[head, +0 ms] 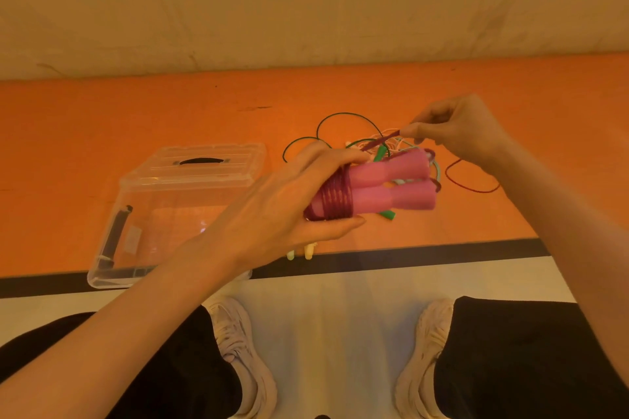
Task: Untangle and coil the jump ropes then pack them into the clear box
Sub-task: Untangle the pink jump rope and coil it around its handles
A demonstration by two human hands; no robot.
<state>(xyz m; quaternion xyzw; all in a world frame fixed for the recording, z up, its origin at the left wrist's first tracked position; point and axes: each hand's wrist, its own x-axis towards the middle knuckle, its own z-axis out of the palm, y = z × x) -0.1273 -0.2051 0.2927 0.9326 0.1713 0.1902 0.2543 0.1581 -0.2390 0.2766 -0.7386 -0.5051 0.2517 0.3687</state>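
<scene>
Orange floor; pink handles [377, 185] between fingers [340, 224]

The butt ends of the pink handles [384, 185] are hidden by the left hand [289, 204]; pale handles [303, 252] below are mostly covered; both forearms are cropped.

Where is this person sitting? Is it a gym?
Maybe a gym or playroom, but I can't be sure. The person sits by an orange floor mat against a plain wall, with tangled jump ropes and a clear box on it.
</scene>
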